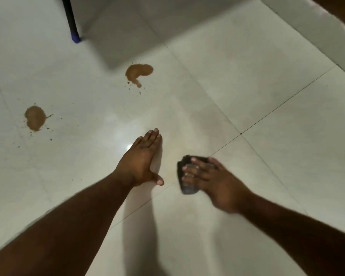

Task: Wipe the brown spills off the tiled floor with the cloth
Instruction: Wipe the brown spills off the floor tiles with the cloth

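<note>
Left hand (141, 162) flat on floor (267, 96), right hand (213, 182) pressing cloth (184, 180)

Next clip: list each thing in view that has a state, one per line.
Left hand: empty, open, flat on the floor.
Right hand: pressing the cloth down, fingers spread.
Cloth: dark, bunched, on the floor.
Left spill: unwiped.
Far spill: unwiped.
Black leg: standing, blue-tipped.

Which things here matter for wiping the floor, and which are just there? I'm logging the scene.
For the job:
cloth under the right hand
far spill
left spill
floor

Just there:
dark pole with a blue foot
left hand, flat on the floor, empty
</note>
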